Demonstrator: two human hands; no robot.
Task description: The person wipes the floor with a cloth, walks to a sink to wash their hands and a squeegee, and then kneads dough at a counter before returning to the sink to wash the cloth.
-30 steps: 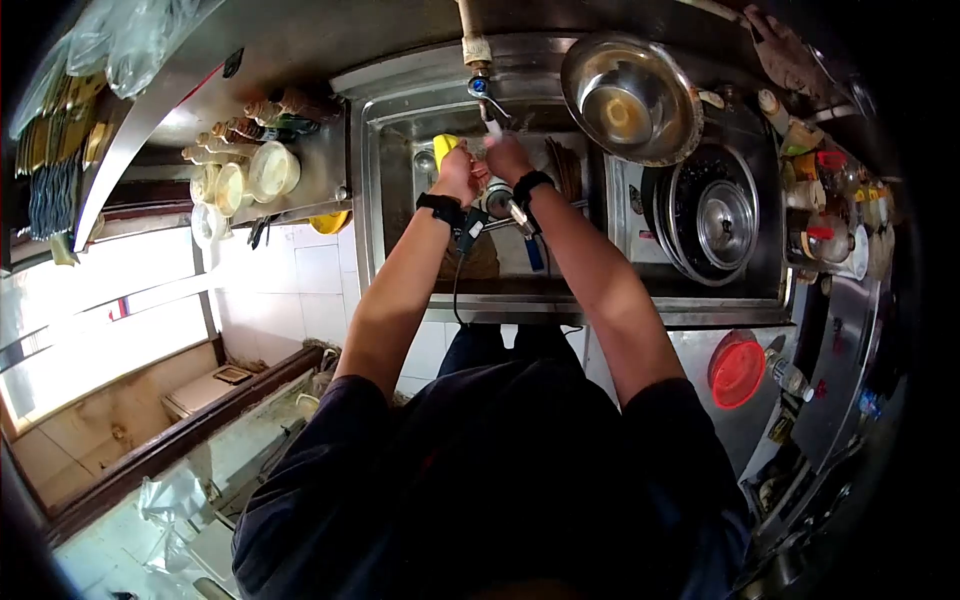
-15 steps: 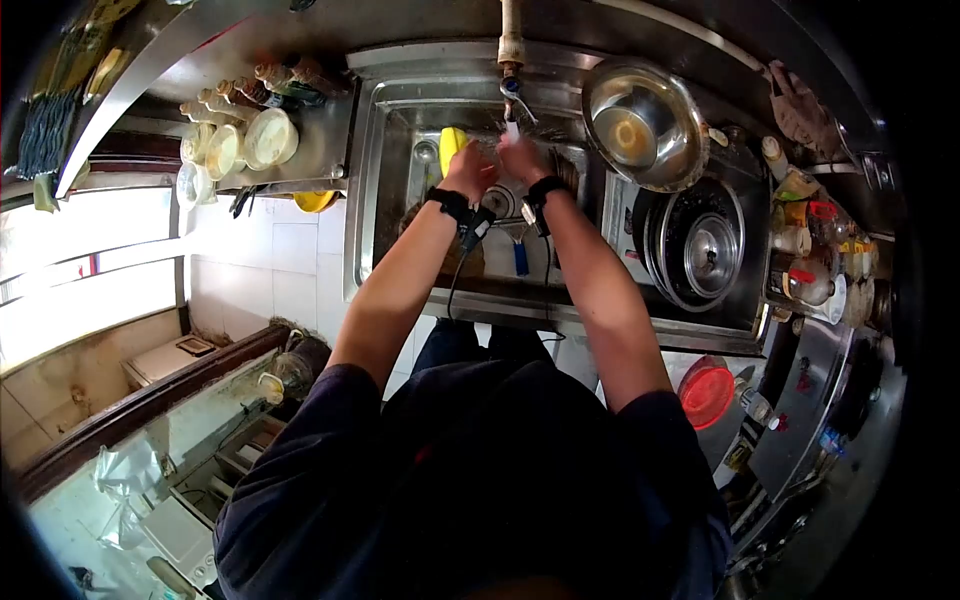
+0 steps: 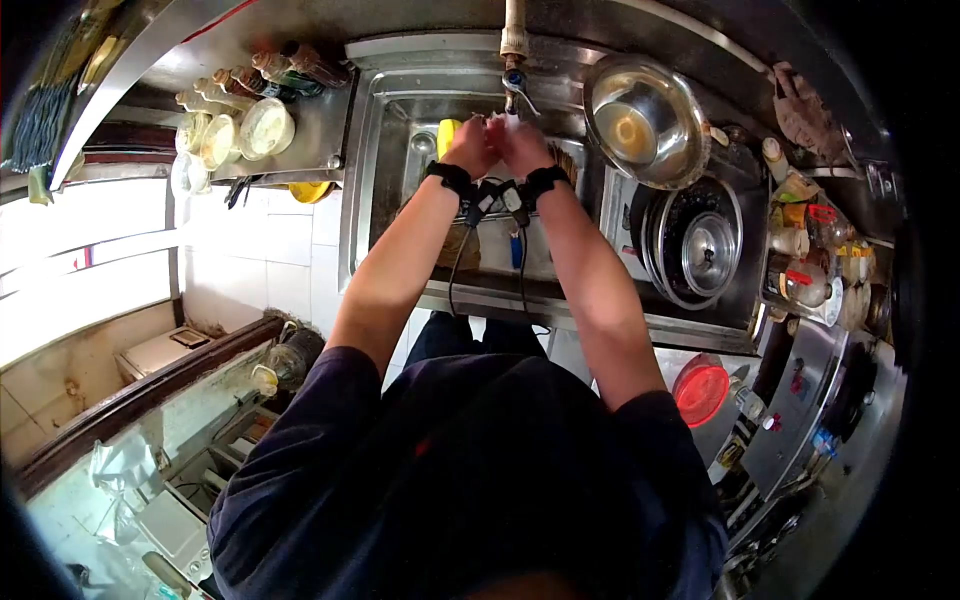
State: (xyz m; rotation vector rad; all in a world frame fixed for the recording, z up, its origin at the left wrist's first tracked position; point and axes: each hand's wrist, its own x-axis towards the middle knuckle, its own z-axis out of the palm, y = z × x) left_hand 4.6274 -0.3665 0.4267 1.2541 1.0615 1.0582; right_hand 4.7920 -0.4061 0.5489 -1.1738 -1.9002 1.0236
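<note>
My left hand (image 3: pixel 473 148) and my right hand (image 3: pixel 522 146) meet just below the faucet (image 3: pixel 514 80), over the metal sink (image 3: pixel 392 110). Their fingers are blurred together in the water, so whether either holds anything is hidden. Behind my left hand, partly covered by it, is a yellow object (image 3: pixel 447 135). A blue handle (image 3: pixel 517 250) lies in the sink below my wrists. Both wrists wear black bands with cables hanging down.
A large steel bowl (image 3: pixel 645 122) rests at the sink's right rim, above stacked pans (image 3: pixel 708 255). Tubs (image 3: pixel 266 129) and bottles (image 3: pixel 272 66) line the left counter. A red basin (image 3: pixel 702 392) stands lower right, with jars and bottles (image 3: pixel 805 283) at far right.
My hands have come together under the faucet; before, they were apart. My left hand moved slightly up and right, and the view shifted a little.
</note>
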